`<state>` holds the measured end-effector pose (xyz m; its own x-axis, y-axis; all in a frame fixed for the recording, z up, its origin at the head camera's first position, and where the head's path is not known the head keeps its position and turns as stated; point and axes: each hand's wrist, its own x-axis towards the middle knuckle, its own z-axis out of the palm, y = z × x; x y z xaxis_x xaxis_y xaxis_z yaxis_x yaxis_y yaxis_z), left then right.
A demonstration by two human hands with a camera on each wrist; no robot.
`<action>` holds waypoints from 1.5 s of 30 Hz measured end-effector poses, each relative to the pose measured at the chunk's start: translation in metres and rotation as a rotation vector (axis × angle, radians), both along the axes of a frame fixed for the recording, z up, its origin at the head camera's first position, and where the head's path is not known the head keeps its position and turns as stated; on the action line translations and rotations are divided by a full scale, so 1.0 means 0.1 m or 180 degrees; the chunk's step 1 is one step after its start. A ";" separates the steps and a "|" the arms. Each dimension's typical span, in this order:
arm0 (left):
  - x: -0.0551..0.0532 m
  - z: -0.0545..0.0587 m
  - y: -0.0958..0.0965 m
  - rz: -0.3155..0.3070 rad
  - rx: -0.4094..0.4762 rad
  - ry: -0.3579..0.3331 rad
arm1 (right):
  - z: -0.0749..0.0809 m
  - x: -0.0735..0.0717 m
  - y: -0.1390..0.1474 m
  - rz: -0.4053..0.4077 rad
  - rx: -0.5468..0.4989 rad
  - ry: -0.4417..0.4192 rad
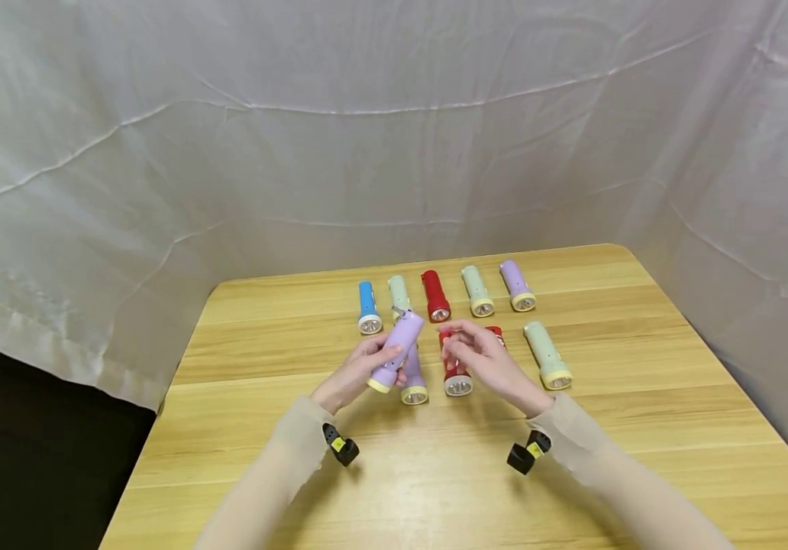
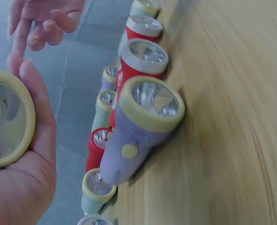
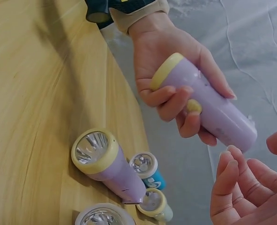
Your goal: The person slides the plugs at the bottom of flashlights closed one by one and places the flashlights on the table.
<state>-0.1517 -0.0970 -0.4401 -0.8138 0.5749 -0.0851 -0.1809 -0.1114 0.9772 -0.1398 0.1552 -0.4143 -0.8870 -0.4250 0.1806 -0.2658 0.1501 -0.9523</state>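
My left hand (image 1: pixel 354 376) grips a purple flashlight (image 1: pixel 399 347) with a yellow rim, holding it above the table. In the right wrist view the fingers wrap around its body by a yellow button, and its tail end points toward my right hand (image 3: pixel 250 192). That hand holds nothing, its fingers loosely bent close to the tail. Beneath the held flashlight lies another purple flashlight (image 1: pixel 413 380) with a yellow rim. A red flashlight (image 1: pixel 458 382) with a white rim lies below my right hand, which partly covers it.
Along the back lie a blue flashlight (image 1: pixel 368 305), a red flashlight (image 1: pixel 434 294), a pale green flashlight (image 1: pixel 477 290) and a purple flashlight (image 1: pixel 516 284). One more pale green flashlight (image 1: pixel 545 353) lies at the right. Grey cloth (image 1: pixel 394 168) hangs behind the wooden table (image 1: pixel 421 489).
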 end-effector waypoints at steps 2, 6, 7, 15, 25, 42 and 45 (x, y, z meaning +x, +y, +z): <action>0.00 0.00 0.00 0.0049 -0.0210 0.0200 | 0.01 -0.01 0.00 -0.0005 0.0004 -0.0001; 0.00 -0.01 0.02 0.0181 -0.0566 0.0581 | 0.05 -0.02 -0.03 -0.0023 0.0087 -0.0080; 0.01 -0.01 0.02 0.0209 -0.0633 0.0653 | 0.07 -0.03 -0.04 -0.0018 0.0115 -0.0103; 0.04 0.02 0.10 0.0524 -0.1051 0.1107 | 0.11 -0.05 -0.11 -0.0040 0.0296 -0.0101; 0.05 0.04 0.19 0.0704 -0.1302 0.1676 | 0.11 -0.07 -0.17 -0.0236 0.0526 0.0368; 0.04 0.08 0.06 -0.0368 -0.1129 0.1106 | 0.04 -0.09 -0.08 0.0119 0.0595 0.0830; 0.03 0.09 0.06 -0.0345 -0.1286 0.1206 | 0.03 -0.10 -0.04 0.0257 0.0531 0.0683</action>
